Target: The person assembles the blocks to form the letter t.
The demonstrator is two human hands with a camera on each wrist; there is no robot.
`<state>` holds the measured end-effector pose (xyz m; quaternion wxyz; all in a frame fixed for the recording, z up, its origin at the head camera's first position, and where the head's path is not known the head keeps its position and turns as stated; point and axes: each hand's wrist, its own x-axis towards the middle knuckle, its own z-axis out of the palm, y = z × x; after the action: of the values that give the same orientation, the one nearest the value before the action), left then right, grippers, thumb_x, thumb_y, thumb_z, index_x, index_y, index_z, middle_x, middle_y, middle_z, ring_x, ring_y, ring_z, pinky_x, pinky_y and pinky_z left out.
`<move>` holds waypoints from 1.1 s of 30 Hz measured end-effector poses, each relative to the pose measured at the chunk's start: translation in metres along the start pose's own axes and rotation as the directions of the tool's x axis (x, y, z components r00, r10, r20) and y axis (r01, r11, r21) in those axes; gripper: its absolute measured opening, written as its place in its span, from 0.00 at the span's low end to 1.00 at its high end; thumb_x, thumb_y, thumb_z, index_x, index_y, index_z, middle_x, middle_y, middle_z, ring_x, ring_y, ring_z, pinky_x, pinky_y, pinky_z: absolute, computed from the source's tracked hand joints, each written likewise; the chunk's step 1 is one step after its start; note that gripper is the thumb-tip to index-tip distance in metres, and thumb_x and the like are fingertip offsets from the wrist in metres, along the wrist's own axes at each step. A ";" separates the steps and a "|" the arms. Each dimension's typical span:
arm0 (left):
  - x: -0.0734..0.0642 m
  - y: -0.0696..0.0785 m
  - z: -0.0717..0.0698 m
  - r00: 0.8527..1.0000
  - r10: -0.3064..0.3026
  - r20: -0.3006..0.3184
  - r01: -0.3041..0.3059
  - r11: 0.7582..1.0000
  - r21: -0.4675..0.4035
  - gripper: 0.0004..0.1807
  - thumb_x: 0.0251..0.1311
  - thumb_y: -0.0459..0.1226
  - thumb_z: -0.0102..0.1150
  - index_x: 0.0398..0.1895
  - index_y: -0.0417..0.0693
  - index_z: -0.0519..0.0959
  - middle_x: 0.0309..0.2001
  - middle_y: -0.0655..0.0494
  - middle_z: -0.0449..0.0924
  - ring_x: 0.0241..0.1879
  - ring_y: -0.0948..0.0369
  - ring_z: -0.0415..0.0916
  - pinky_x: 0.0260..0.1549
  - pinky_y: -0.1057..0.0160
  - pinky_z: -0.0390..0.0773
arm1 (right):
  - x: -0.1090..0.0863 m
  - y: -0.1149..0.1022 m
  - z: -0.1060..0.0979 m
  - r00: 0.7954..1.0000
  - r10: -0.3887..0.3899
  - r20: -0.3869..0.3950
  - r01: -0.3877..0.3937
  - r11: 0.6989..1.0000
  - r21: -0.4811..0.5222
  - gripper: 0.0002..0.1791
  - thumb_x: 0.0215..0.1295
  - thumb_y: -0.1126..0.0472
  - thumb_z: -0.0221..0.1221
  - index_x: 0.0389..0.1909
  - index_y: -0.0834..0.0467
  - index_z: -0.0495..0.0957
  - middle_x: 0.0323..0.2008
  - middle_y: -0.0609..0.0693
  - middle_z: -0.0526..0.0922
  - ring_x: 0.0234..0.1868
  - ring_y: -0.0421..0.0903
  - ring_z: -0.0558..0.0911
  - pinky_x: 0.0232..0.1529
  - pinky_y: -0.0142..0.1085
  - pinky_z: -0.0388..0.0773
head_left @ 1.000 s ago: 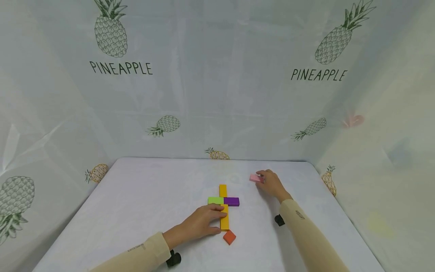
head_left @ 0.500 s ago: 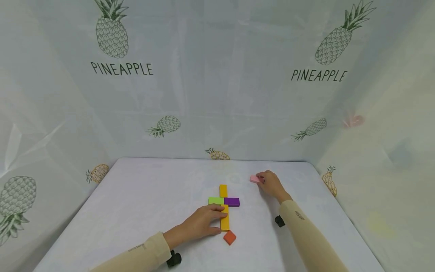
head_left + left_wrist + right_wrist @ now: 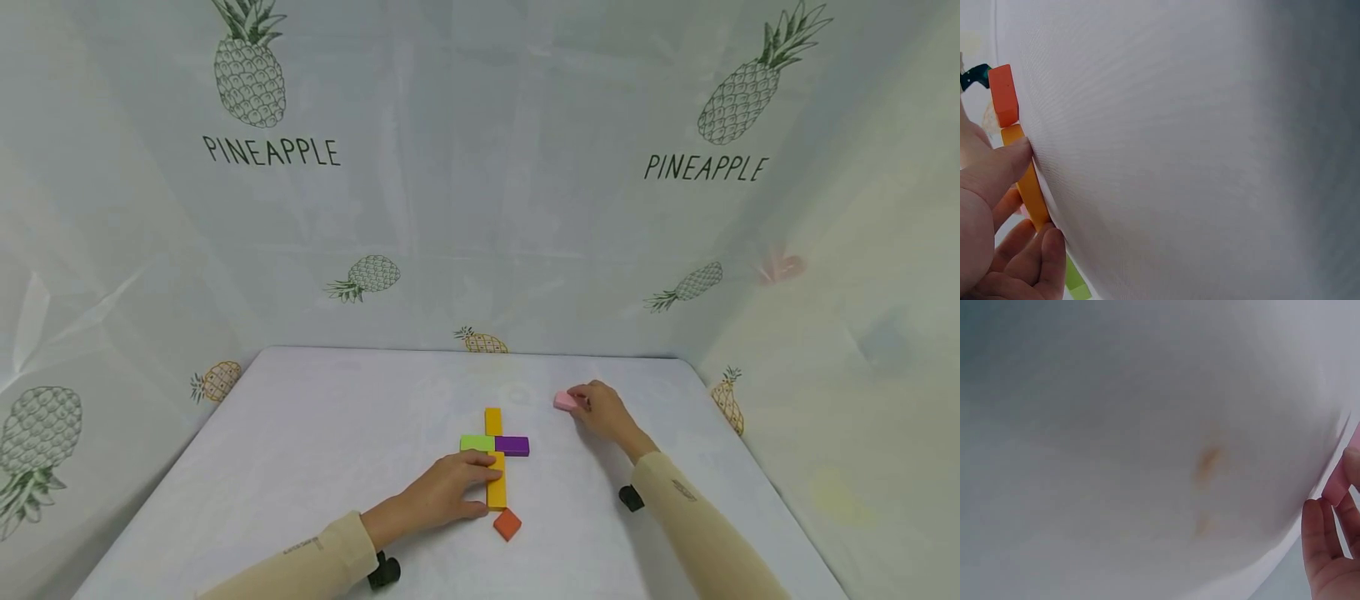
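Near the middle of the table, my left hand (image 3: 442, 490) holds a long yellow block (image 3: 497, 493) lying flat. The left wrist view shows the thumb at one end of this yellow block (image 3: 1034, 195) and fingertips at the other. Beyond it lie a green block (image 3: 476, 442) and a purple block (image 3: 513, 447) end to end, with another yellow block (image 3: 492, 421) behind them. Close to the long block's near end is an orange-red block (image 3: 507, 525), turned like a diamond. Farther back on the right, my right hand (image 3: 606, 414) pinches a pink block (image 3: 564, 401), partly covered by fingers.
A white table (image 3: 352, 408) with rounded far corners carries the blocks. Behind and beside it hangs a pale curtain (image 3: 480, 183) printed with pineapples. Black wrist cameras sit under both sleeves, the left camera (image 3: 385, 572) near the table's front.
My right hand has shifted slightly toward me and to the right, with the pink block moving and turning a little. My left hand and the other blocks stay in place.
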<state>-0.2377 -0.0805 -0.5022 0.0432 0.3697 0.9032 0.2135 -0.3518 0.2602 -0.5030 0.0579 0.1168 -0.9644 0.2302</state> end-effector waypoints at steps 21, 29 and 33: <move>0.000 -0.002 0.003 1.000 0.000 0.000 0.000 1.000 0.014 0.28 0.64 0.45 0.76 0.67 0.53 0.84 0.71 0.57 0.78 0.70 0.57 0.74 0.70 0.54 0.75 | -0.044 0.003 -0.015 0.995 -0.099 -0.001 0.099 0.995 0.020 0.16 0.67 0.67 0.70 0.55 0.65 0.86 0.42 0.54 0.85 0.42 0.50 0.82 0.47 0.48 0.84; 0.000 0.001 0.001 1.000 0.003 0.002 -0.003 1.000 0.018 0.27 0.65 0.44 0.76 0.67 0.52 0.84 0.70 0.56 0.78 0.70 0.57 0.74 0.70 0.54 0.75 | -0.063 0.000 -0.016 0.985 -0.168 -0.027 0.168 0.986 0.015 0.15 0.65 0.69 0.71 0.52 0.64 0.87 0.39 0.50 0.84 0.39 0.45 0.80 0.41 0.40 0.83; -0.001 0.002 0.000 1.000 0.006 0.005 -0.006 1.000 0.022 0.27 0.65 0.44 0.75 0.67 0.51 0.83 0.70 0.55 0.78 0.70 0.57 0.74 0.70 0.54 0.75 | -0.072 -0.003 -0.016 0.983 -0.180 -0.031 0.181 0.983 0.028 0.15 0.65 0.70 0.71 0.53 0.63 0.87 0.39 0.49 0.84 0.39 0.44 0.81 0.42 0.38 0.84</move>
<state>-0.2360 -0.0795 -0.5017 0.0405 0.3733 0.9044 0.2027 -0.2806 0.2790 -0.4988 0.0905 0.2015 -0.9451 0.2407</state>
